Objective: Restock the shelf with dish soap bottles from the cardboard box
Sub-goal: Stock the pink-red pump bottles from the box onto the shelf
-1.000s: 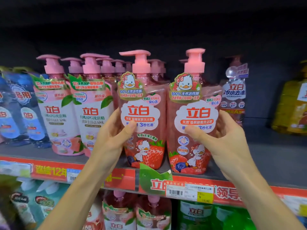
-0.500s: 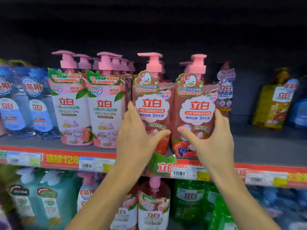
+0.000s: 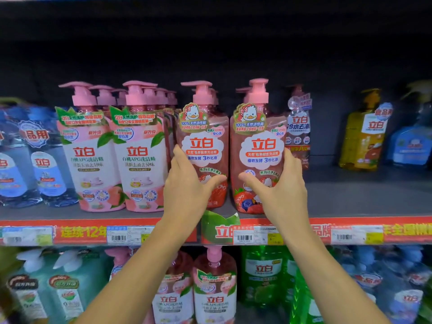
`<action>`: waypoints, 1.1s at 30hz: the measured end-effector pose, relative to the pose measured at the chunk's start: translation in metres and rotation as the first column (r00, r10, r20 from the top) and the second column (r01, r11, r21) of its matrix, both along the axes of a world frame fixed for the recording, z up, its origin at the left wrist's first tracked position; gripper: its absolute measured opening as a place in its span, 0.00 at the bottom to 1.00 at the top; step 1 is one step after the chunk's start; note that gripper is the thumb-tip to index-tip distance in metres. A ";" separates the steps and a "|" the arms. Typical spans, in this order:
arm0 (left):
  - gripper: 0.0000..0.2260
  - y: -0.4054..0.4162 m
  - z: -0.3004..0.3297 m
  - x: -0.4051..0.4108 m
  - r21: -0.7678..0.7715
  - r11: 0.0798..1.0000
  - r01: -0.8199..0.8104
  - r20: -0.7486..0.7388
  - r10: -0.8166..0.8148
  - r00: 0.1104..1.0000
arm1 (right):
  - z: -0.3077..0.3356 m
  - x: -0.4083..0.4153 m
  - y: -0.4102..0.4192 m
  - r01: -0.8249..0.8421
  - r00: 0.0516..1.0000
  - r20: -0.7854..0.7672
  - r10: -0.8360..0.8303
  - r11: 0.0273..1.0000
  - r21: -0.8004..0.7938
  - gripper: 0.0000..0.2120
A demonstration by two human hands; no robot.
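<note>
Two pink strawberry dish soap bottles with pump tops stand upright side by side on the grey shelf (image 3: 364, 197). My left hand (image 3: 187, 183) grips the left bottle (image 3: 203, 141) around its lower half, thumb across the front. My right hand (image 3: 280, 188) grips the right bottle (image 3: 259, 146) the same way. More pump tops of the same kind show behind both. The cardboard box is out of view.
White-and-pink peach soap bottles (image 3: 138, 155) stand in rows just left of my left hand, blue bottles (image 3: 42, 164) further left. A clear bottle (image 3: 298, 132), a yellow one (image 3: 364, 136) and a blue one (image 3: 411, 146) stand to the right, with bare shelf between. A lower shelf holds more bottles.
Both bottles have gone from the shelf's front edge deeper onto the shelf, and my hands still hold them. The camera has pulled back.
</note>
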State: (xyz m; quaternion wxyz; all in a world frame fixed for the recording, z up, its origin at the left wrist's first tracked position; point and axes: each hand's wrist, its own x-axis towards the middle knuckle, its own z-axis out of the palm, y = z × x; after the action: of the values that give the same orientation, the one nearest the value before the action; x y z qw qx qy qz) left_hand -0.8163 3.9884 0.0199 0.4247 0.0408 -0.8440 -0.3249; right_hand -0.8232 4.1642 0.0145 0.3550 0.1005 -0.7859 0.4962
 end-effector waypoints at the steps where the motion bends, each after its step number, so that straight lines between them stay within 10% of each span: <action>1: 0.49 0.000 0.001 -0.004 0.007 1.000 0.003 0.000 -0.003 1.000 | 0.000 0.000 0.000 0.002 1.000 0.003 -0.002 1.000 0.003 0.46; 18: 0.50 0.003 0.011 -0.036 0.038 0.999 -0.016 0.090 0.013 0.996 | 0.003 -0.003 -0.001 0.000 1.000 0.031 0.000 1.000 0.014 0.44; 33: 0.44 -0.006 -0.024 0.024 -0.401 0.916 0.020 0.208 0.070 0.976 | 0.005 -0.024 -0.009 0.051 0.998 0.043 -0.052 0.998 0.033 0.42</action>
State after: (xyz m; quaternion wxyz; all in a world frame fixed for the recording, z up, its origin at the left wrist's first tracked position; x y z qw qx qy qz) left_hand -0.7920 3.9828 -0.0043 0.3329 -0.0007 -0.9335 -0.1334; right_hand -0.8472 4.1555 0.0193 0.3487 0.0748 -0.8037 0.4763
